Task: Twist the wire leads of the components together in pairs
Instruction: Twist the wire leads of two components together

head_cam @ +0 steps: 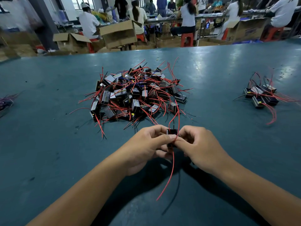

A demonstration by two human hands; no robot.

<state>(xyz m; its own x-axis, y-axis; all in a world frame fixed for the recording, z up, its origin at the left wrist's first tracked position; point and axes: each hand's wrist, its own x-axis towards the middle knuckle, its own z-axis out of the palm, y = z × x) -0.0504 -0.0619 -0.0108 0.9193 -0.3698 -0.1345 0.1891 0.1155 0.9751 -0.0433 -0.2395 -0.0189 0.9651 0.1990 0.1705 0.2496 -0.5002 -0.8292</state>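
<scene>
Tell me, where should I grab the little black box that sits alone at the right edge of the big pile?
Pinch the little black box by its two long flat sides, coming from the right. That side faces bare table, while the big pile crowds its left.

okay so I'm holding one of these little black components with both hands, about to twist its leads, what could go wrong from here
1. The red lead and black lead hang long below the component that your left hand and right hand pinch; they might snag or kink during twisting.
2. Another red wire runs up toward the big pile; if it is tangled there, pulling could drag neighbours along.
</scene>
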